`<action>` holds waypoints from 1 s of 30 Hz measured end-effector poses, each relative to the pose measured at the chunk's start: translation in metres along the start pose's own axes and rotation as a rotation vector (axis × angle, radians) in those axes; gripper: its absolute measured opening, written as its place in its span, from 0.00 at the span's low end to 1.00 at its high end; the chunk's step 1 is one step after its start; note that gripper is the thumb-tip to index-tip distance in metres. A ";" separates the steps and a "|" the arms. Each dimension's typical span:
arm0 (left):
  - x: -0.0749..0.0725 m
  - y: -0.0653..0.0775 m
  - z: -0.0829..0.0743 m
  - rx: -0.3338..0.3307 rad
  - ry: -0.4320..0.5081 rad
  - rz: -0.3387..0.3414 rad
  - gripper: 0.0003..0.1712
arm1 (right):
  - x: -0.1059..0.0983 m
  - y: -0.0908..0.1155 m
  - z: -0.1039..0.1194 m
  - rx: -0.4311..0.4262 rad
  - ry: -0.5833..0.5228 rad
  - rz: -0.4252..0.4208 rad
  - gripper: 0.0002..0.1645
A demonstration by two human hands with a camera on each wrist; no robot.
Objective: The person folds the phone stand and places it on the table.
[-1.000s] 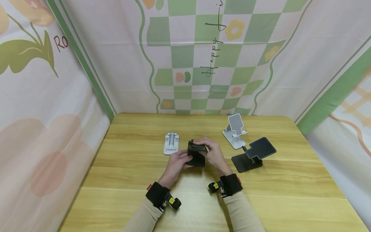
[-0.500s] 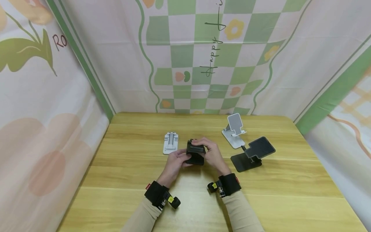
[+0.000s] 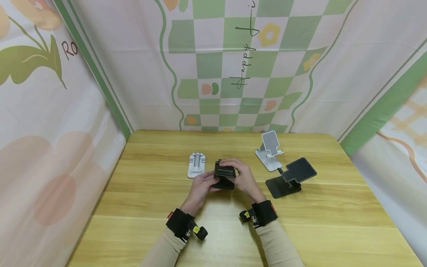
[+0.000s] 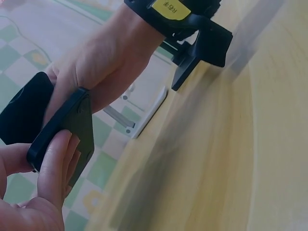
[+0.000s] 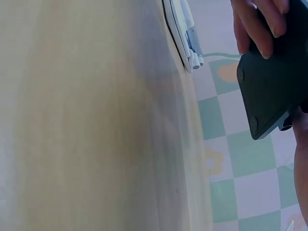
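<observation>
Between both hands, raised off the table, is a black folding phone stand [image 3: 224, 184], partly unfolded, its upper plate tilted over the base. My left hand [image 3: 199, 188] grips the base from the left, thumb on top; the left wrist view shows its fingers [image 4: 57, 161] curled under the base. My right hand [image 3: 245, 178] holds the upper part from the right, fingers over its top edge. In the right wrist view the underside of the black base [image 5: 274, 82] shows, and only part of my right hand [image 5: 301, 163] is visible. The hinge is mostly hidden.
A folded white phone stand [image 3: 197, 165] lies just left of the hands. To the right, an unfolded white stand [image 3: 270, 148] and an unfolded black stand [image 3: 289, 178] stand on the wooden table [image 3: 143, 207]. A patterned curtain [image 3: 213, 66] hangs behind the table.
The upper part of the black phone stand has turned slightly in the right hand, its edge now facing more toward me. Both hands keep their grip and have barely moved.
</observation>
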State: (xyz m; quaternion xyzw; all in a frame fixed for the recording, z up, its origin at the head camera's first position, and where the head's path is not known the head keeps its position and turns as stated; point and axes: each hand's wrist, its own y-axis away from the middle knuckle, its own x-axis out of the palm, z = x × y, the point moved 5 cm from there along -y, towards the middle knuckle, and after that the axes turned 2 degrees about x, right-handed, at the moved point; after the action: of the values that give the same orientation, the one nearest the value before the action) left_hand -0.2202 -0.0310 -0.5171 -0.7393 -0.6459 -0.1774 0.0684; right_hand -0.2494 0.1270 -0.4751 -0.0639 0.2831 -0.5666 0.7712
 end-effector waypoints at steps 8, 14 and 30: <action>-0.002 -0.001 -0.003 0.007 -0.010 -0.029 0.28 | -0.008 0.004 -0.003 0.052 -0.183 0.007 0.31; -0.004 -0.001 -0.004 0.008 -0.029 -0.028 0.30 | -0.020 0.000 -0.010 0.158 -0.305 -0.180 0.24; -0.003 0.000 -0.005 0.019 -0.046 -0.009 0.29 | -0.015 0.009 -0.044 0.610 -0.399 -0.156 0.38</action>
State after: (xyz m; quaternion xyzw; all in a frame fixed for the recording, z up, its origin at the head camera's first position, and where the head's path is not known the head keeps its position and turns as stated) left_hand -0.2213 -0.0356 -0.5139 -0.7396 -0.6524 -0.1544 0.0595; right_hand -0.2673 0.1533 -0.5096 0.0379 -0.0604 -0.6584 0.7493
